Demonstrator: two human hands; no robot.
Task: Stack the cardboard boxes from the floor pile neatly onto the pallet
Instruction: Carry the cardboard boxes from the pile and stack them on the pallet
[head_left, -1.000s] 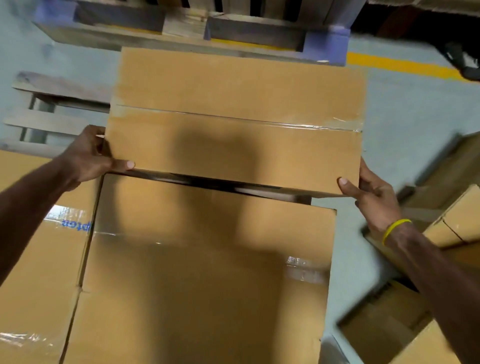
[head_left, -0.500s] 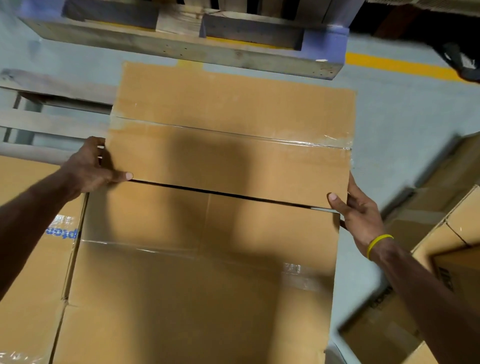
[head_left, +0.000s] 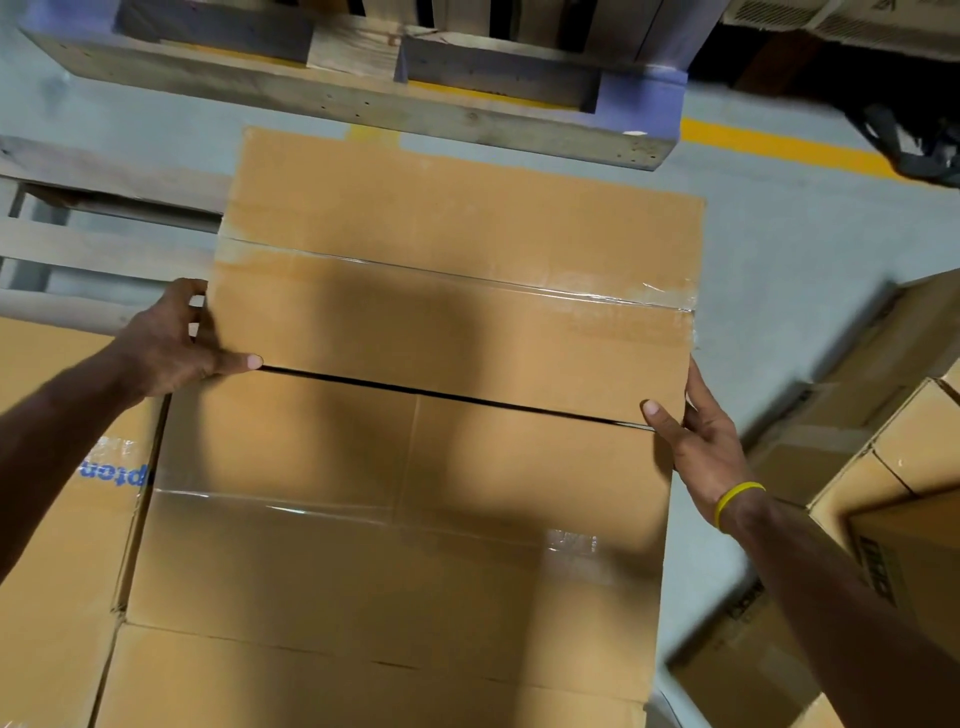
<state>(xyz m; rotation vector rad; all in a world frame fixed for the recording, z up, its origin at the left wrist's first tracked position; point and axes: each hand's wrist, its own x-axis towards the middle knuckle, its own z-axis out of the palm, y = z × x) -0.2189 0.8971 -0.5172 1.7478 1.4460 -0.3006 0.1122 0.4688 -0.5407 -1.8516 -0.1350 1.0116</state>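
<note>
Boxes done: the near box (head_left: 395, 545) and the left box (head_left: 57, 545), the one with blue letters, sit side by side and touch. I think both are in place on the pallet.
Left hand (head_left: 166, 348): grips the left side of the held box, thumb on top.
Right hand (head_left: 701, 447): grips the near right corner of the same box, thumb on top, fingers along the side. A yellow band (head_left: 737, 499) is on the wrist.
Held box (head_left: 457, 291): flat and level, just behind the near box, with a thin dark gap between them. I cannot tell if it is all the way down.
Pallet (head_left: 93, 249): bare wood slats show at the left, beside the held box, so there is room for more.
Pile (head_left: 914, 457): boxes on the floor at the right.
Left to do: push the held box snug, let go, then bring the pile over. My guess is that a good part is left.
Count of boxes: three at the pallet. The pile has at least three, but it is blurred and cut off, so I am not sure.
Count of hands: two.
Count of pallets: two, this one and a far pallet (head_left: 363, 98) with blue blocks.
Count of yellow lines: one yellow line (head_left: 769, 143) on the far floor.
</note>
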